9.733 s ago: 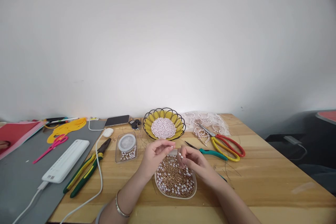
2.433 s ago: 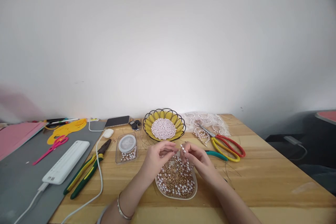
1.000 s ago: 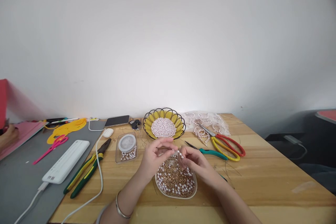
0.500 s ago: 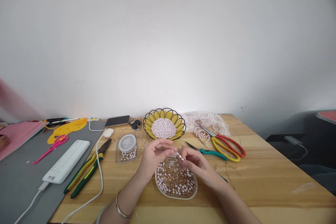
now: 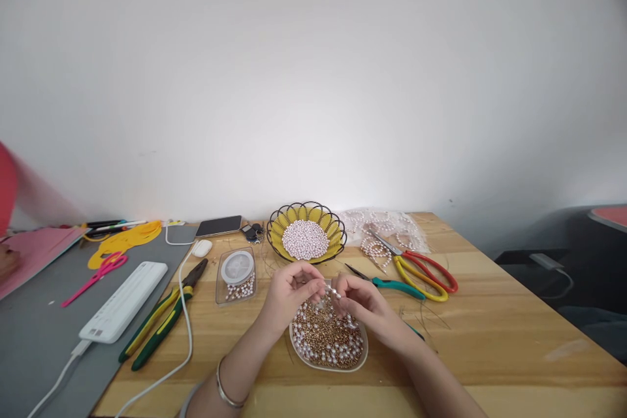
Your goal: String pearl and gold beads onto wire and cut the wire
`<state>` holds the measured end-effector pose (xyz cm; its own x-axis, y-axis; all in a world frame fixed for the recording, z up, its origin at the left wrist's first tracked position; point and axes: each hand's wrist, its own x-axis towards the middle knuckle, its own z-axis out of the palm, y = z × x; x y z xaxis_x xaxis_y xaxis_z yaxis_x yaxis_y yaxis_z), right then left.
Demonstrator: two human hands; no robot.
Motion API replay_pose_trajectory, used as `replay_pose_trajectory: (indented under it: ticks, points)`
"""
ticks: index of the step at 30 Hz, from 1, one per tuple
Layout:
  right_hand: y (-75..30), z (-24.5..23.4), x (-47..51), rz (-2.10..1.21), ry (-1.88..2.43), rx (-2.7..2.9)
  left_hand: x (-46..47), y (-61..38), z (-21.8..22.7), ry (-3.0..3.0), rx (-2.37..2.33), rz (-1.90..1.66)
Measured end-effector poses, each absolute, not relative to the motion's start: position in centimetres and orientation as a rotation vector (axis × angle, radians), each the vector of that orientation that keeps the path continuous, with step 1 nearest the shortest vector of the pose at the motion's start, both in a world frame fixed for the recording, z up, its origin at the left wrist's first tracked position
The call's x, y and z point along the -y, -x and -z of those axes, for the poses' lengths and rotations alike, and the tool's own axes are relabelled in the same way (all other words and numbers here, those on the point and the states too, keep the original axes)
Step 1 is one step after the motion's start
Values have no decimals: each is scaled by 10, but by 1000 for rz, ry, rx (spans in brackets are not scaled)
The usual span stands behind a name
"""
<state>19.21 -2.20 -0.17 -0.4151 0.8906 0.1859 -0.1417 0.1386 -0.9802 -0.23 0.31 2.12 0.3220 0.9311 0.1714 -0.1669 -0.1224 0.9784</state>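
Note:
A short strand of pearl beads (image 5: pixel 334 291) stretches between my two hands. My left hand (image 5: pixel 296 287) pinches its left end between thumb and fingertips. The other end is gripped by my right hand (image 5: pixel 360 300), fingers curled and thumb pressed in. Both hands hover over the far part of a white tray (image 5: pixel 304 362) full of mixed gold and pearl beads. Behind them stands a yellow basket with a black looped rim (image 5: pixel 274 247), holding small pale beads (image 5: pixel 306 239). Any thread in the strand is too fine to make out.
Right of my hands lie teal-handled pliers (image 5: pixel 399 286), red-and-yellow scissors (image 5: pixel 426 274) and bead strands on plastic (image 5: pixel 386 228). To the left are a clear box (image 5: pixel 223 294) with a spool, green-yellow pliers (image 5: pixel 161 323), a power bank (image 5: pixel 122 304) and pink scissors (image 5: pixel 95 277). Another person's hand (image 5: pixel 7 261) shows far left.
My left fingers have curled in closer to the thumb around the strand; my right hand has barely moved. At the far left, something red has come into view beside the other person's hand.

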Motion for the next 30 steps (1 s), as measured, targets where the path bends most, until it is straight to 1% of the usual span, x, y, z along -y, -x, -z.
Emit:
replay_pose_trajectory:
  ticks: [11, 21, 30]
  points:
    - [-191, 2, 21, -1432, 762, 1504, -1, 3, -21, -1368, -747, -1065]
    - [-192, 1, 22, -1448, 732, 1504, 0, 6, -28, -1545, -831, -1101]
    - [-191, 1, 21, -1430, 743, 1511, 0, 5, -22, -1553, -879, -1159]
